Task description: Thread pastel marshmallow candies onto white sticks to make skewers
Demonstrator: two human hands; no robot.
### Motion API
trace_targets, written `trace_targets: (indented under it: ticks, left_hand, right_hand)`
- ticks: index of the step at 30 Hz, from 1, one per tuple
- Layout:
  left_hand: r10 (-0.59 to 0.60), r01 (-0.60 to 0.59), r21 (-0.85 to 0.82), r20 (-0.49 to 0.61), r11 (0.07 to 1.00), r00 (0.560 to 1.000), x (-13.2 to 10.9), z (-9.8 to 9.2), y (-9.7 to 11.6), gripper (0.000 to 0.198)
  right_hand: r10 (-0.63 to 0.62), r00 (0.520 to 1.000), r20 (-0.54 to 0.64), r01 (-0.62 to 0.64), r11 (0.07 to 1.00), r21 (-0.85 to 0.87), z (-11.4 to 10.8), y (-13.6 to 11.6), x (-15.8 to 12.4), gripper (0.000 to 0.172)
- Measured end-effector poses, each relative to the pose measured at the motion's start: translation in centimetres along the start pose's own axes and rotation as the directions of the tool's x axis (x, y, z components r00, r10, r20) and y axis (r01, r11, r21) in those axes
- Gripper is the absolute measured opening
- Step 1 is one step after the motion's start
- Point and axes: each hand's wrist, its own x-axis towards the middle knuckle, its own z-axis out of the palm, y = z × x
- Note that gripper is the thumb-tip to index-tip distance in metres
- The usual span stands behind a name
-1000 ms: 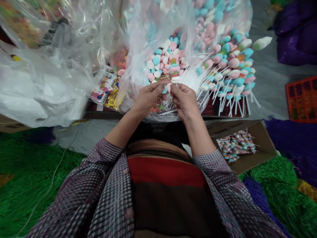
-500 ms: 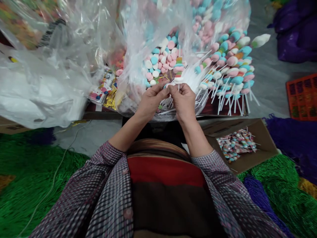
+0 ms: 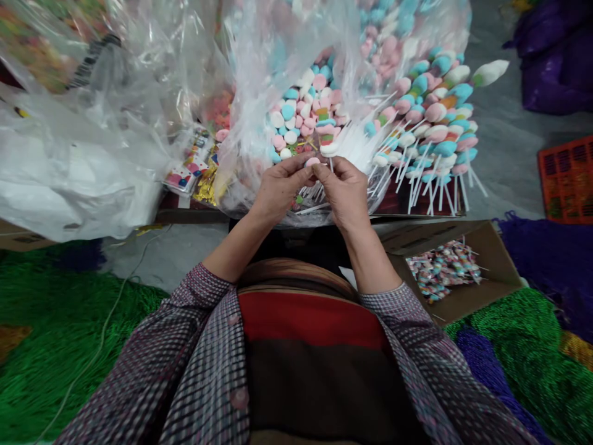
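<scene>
My left hand (image 3: 283,185) is closed in a pinch on a small pink marshmallow (image 3: 312,162). My right hand (image 3: 346,185) meets it there, its thumb near the same piece. Between the fingers of the right hand stands a candy skewer (image 3: 328,131), a white stick strung with white, red, green, pink, blue and orange pieces. Both hands are over an opened clear bag of loose marshmallows (image 3: 303,111) in pink, white and blue. White sticks (image 3: 352,145) lie fanned out just beyond the right hand.
Finished-looking skewers (image 3: 435,123) are piled at the table's right. Below them a cardboard box (image 3: 498,272) holds wrapped sweets. Plastic bags (image 3: 83,167) and small printed packets (image 3: 188,167) are at the left. An orange crate (image 3: 565,179) and green stringy material (image 3: 514,346) are around the table.
The skewer in my right hand has tilted and shifted slightly left. The pink marshmallow now shows more plainly between my fingertips.
</scene>
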Motion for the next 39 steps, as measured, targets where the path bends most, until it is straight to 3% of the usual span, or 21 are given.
trace_targets:
  ticks: [3,9,14,20,24,27,30,39]
  left_hand:
    - [-0.029,0.031,-0.039,0.034,0.999,0.999,-0.3,-0.3,0.3,0.017]
    - [-0.104,0.107,-0.139,0.033,0.984,0.994,-0.3,-0.7,0.0,0.011]
    - [-0.098,0.099,-0.147,0.015,0.984,0.995,0.2,-0.6,-0.9,0.012]
    - [-0.087,0.079,-0.218,-0.027,0.973,0.996,0.0,0.2,-0.3,0.009]
    - [-0.112,0.094,-0.263,-0.054,0.960,0.992,-0.6,0.7,0.5,0.011]
    - [-0.118,0.105,-0.269,-0.030,0.957,0.993,-0.6,0.7,0.6,0.009]
    - [-0.149,0.132,-0.259,-0.044,0.957,0.988,-0.3,0.5,0.7,0.012]
    - [0.000,-0.027,-0.165,-0.160,0.986,0.987,1.4,-0.8,1.0,0.014]
  right_hand:
    - [0.001,0.995,-0.098,0.001,1.000,0.023,0.2,0.2,-0.1,0.036]
    - [0.022,0.992,-0.121,-0.017,0.999,0.044,0.3,-0.4,-0.1,0.035]
    - [-0.133,0.972,-0.191,0.111,0.986,-0.122,0.2,-0.4,-0.3,0.025]
    - [-0.180,0.977,-0.111,0.154,0.966,-0.210,0.7,-0.3,-1.0,0.022]
    - [-0.075,0.992,-0.102,0.072,0.997,-0.030,0.8,-0.5,-0.7,0.034]
    - [0.056,0.998,-0.031,-0.051,0.988,0.147,0.6,-0.8,-0.5,0.037]
    - [0.127,0.991,0.032,-0.131,0.968,0.213,0.0,-1.4,-1.0,0.038]
    - [0.175,0.964,0.201,-0.163,0.984,-0.074,-3.0,-3.2,-6.7,0.034]
